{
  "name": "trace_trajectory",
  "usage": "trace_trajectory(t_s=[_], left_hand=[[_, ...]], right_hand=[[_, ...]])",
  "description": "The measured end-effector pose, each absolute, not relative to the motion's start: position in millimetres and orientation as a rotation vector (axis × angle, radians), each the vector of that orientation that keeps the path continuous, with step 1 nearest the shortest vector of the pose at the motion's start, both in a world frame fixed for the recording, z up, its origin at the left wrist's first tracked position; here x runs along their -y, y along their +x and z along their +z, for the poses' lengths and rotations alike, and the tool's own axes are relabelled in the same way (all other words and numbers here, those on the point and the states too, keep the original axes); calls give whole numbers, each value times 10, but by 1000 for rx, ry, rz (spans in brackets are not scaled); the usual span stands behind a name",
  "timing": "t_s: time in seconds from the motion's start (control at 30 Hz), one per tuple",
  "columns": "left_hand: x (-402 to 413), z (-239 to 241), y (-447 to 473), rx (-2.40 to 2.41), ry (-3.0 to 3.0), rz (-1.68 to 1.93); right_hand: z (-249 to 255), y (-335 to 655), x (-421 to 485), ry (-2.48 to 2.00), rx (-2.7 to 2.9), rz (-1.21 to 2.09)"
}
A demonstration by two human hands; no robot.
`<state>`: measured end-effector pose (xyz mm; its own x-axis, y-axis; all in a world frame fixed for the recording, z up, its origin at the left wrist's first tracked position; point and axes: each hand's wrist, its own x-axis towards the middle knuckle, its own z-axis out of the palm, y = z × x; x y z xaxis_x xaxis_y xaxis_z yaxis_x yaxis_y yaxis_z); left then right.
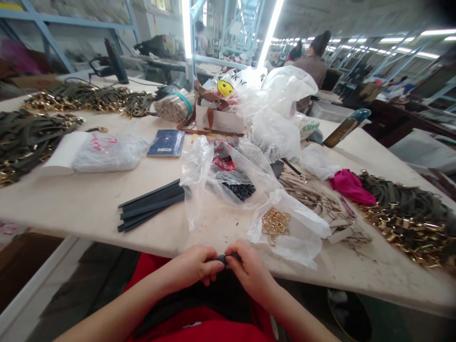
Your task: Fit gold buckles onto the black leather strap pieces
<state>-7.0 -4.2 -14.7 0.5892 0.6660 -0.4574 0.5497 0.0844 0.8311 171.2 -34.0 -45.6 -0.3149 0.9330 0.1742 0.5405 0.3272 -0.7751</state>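
Just off the table's near edge, my left hand (201, 266) and my right hand (245, 266) meet, both closed on one dark strap (221, 259). Only a short piece of it shows between the fingers; the rest is hidden. Beyond my hands, a clear plastic bag (199, 166) lies open with small black loops (242, 191) inside. To its right, small gold metal pieces (275, 222) sit on another plastic sheet (306, 237). Flat dark strips (153, 204) are stacked at the left of the bag.
Bundles of dark straps with gold hardware (409, 223) cover the table's right side, and more straps (32, 133) lie at far left. A blue booklet (166, 143), a pink cloth (352, 186), beige strips (313, 199) and white plastic bags (278, 95) are farther back. A person (315, 61) is in the background.
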Motion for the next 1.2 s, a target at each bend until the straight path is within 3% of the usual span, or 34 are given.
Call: trace_trajectory(t_s=[0.4,0.67,0.97,1.2], left_hand=[[22,-263,-103,-1107,1803,186],[35,-219,-145,-1090,1943,172],[65,-247,-185,-1118,2411,283],[-28,-311,-489,-1323,2510,433]], right_hand=[[-555,1645,369,-1256,1993,722],[-559,1689,392,-1258,1942,870],[-697,1579,430,-1330,1934,651],[-790,1439,-26,-1472,1874,459]])
